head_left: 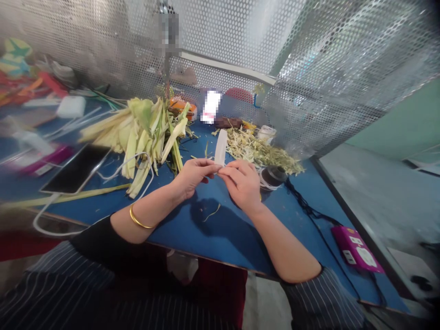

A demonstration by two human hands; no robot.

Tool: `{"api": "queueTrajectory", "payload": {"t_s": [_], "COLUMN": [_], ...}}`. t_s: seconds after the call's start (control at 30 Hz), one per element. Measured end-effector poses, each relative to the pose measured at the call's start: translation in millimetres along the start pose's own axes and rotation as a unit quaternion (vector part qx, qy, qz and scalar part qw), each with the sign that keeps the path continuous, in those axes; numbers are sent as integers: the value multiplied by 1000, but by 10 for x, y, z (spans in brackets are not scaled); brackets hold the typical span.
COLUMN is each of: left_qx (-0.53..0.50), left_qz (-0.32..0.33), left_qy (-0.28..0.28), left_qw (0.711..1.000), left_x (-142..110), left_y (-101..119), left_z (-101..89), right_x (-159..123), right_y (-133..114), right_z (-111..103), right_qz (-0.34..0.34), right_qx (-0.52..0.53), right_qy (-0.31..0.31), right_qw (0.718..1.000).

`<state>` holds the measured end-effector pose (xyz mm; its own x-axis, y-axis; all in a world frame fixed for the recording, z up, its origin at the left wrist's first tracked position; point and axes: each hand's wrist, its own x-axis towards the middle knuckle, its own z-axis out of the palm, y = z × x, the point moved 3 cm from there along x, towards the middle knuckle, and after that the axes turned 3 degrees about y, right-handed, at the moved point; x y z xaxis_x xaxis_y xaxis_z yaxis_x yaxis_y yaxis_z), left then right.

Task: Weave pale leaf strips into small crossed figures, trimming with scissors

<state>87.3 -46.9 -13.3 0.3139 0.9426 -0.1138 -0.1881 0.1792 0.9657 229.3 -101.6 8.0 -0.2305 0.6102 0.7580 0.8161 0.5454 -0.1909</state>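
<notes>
Meeting fingertip to fingertip above the blue table, the left hand and right hand pinch the lower end of a pale strip, which stands up from the fingers and points away from the body. On the left, thumb and forefinger press together at the strip's base, with the other fingers curled in underneath. The right fingertips close in at the same spot, the fingers bent and bunched, the back of that hand turned upward. Both forearms slant inward from the lower corners, elbows bent, so the arms make a wide wedge with the strip at its tip. A gold bangle circles the left forearm behind the wrist.

Just beside the right fingers, on their outer side, stands a black spool; beyond them spreads a heap of dry, shredded plant bits. Left of the fingers lies a bundle of pale green husks, and farther out that way a dark-screened phone. Nearer the body than the fingers, a thin curled sliver lies on the tabletop. Well apart, right of the fingers and nearer the body, sits a purple box.
</notes>
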Motion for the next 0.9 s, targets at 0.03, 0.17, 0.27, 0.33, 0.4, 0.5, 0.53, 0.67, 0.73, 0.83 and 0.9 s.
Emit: {"api": "queueTrajectory", "payload": {"t_s": [0.03,0.17,0.27,0.33,0.4,0.5,0.53,0.67,0.73,0.83,0.9], "left_qx": [-4,-6,13,29,49,73,78,95,96,95,96], "left_qz": [0,25,56,69,84,104,109,136,141,139,139], "left_qy": [4,25,33,33,30,32,34,17,1,-5,-10], "left_qw": [1000,999,998,997,995,991,990,986,985,986,985], "left_x": [1,-10,-30,-42,-48,-49,-47,-36,-33,-45,-59], "left_y": [-5,6,35,48,59,73,78,93,90,79,72], "left_z": [2,14,30,41,49,46,42,36,41,50,62], "right_x": [4,32,47,49,47,44,43,44,40,27,13], "right_y": [0,3,13,26,37,39,37,31,40,67,88], "right_z": [2,7,12,10,15,33,35,26,24,30,42], "right_qz": [15,94,136,156,170,192,200,227,240,261,277], "right_qx": [13,81,120,131,147,179,183,175,179,194,201], "right_qy": [3,14,17,30,30,5,0,2,16,38,40], "right_qw": [1000,992,983,979,974,965,963,958,954,945,939]}}
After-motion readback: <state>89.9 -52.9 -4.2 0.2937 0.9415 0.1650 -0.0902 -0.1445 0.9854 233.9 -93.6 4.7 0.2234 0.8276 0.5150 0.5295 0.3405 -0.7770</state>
